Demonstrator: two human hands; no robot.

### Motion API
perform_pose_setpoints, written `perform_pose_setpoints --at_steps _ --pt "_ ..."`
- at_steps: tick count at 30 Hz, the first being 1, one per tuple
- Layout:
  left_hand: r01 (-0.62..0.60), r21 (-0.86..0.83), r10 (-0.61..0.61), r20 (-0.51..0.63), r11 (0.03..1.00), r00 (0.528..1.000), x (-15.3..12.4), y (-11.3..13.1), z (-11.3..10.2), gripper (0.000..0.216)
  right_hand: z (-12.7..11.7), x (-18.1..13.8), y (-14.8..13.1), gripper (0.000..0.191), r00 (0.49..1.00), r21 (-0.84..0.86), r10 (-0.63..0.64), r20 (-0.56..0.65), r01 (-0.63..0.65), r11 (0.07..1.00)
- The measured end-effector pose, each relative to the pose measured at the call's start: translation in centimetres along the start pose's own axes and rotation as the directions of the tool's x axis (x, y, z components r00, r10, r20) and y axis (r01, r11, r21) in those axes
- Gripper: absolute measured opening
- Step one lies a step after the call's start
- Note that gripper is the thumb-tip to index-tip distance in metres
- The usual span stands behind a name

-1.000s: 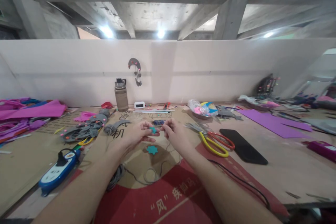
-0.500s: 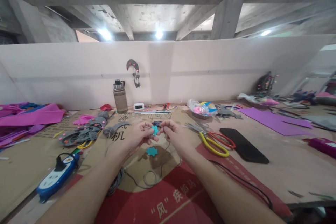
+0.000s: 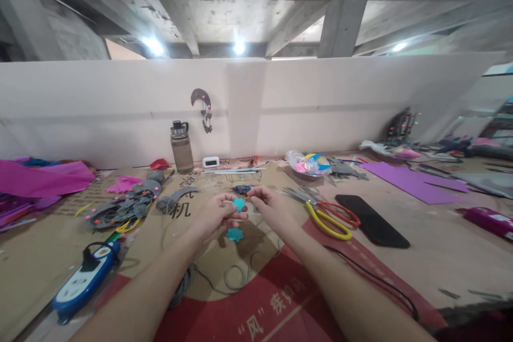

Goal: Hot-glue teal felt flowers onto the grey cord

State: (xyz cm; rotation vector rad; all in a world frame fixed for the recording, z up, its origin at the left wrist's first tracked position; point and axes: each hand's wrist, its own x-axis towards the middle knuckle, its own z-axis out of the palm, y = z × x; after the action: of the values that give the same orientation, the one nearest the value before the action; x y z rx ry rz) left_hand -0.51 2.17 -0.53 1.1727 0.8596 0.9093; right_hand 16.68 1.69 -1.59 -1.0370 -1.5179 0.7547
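Observation:
Between the fingertips of my left hand [image 3: 218, 215] is a small teal star cutout [image 3: 239, 204]. My right hand [image 3: 271, 207] is closed in a pinch close to the star's right side; whatever lies between its fingers is too small to make out. A second teal star cutout [image 3: 234, 234] lies on the cardboard below my hands. Grey yarn [image 3: 225, 284] loops over the board and leads to a coil [image 3: 181, 289] beside my left forearm. Just beyond my fingertips sits a small dark bundle [image 3: 242, 189].
Yellow-and-red-handled scissors [image 3: 329, 223] and a black phone [image 3: 372, 220] lie to the right. At left are a blue power strip [image 3: 86, 280] and grey felt pieces with pink beads [image 3: 132, 203]. A water bottle [image 3: 181, 150] and a bowl [image 3: 308, 175] stand at the back.
The view has shifted slightly. My left hand still holds the teal star, now turned a little and closer to my right fingertips.

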Motion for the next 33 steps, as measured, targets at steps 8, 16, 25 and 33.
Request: perform_pose_setpoints --at_steps 8,16,25,33 --pt "-0.051 0.146 0.052 -0.002 0.988 0.999 -0.2 0.3 0.5 0.024 0.0 -0.6 -0.4 0.012 0.996 -0.174 -0.089 -0.007 0.087 0.981" --pt "-0.222 0.257 0.240 -0.042 0.941 0.970 0.2 0.0 0.5 0.028 -0.3 -0.7 -0.8 0.011 0.993 -0.130 -0.103 -0.055 0.096 0.987" --pt "-0.256 0.337 0.296 -0.072 0.906 0.952 0.4 0.2 0.0 0.022 -0.2 -0.8 -1.1 0.009 0.991 -0.175 -0.130 -0.007 0.127 0.976" --pt "-0.267 0.339 0.295 -0.033 0.902 0.955 0.5 -0.1 0.1 0.021 -0.1 -1.0 -0.8 0.009 0.986 -0.234 -0.161 -0.035 0.149 0.961"
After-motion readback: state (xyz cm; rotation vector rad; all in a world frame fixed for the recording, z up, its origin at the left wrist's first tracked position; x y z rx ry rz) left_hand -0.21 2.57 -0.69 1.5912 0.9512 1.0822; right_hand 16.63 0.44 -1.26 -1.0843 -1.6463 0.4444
